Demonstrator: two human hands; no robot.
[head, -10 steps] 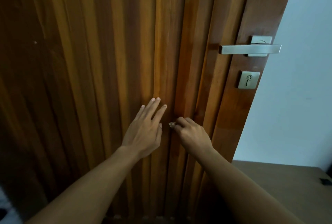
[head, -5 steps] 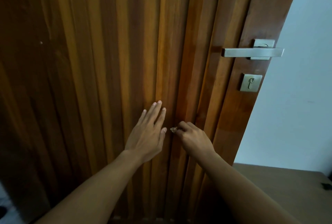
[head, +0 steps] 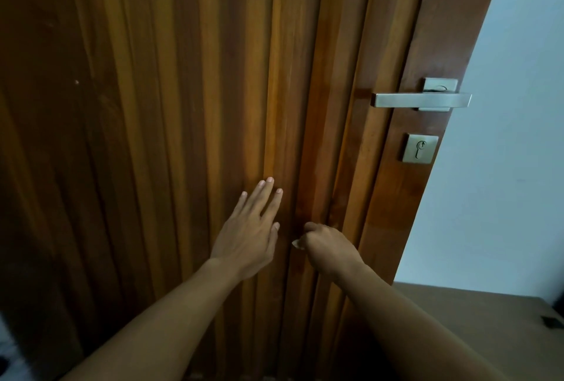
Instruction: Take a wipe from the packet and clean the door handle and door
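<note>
A ribbed brown wooden door (head: 189,106) fills most of the view. My left hand (head: 248,235) lies flat and open against a raised slat, fingers pointing up. Just to its right my right hand (head: 328,249) is closed on a small crumpled white wipe (head: 296,244), pressed into a groove of the door; only a corner of the wipe shows. The silver lever door handle (head: 421,100) sits well above and right of my right hand, with a square silver keyhole plate (head: 420,148) below it. No wipe packet is in view.
A pale wall (head: 503,136) stands past the door's right edge. A brown surface (head: 476,328) lies at the lower right with a small dark object (head: 551,321) on it.
My right hand with the wipe has slid down the groove. My left hand stays flat on the door. The view has tilted a little, so the handle sits lower in frame.
</note>
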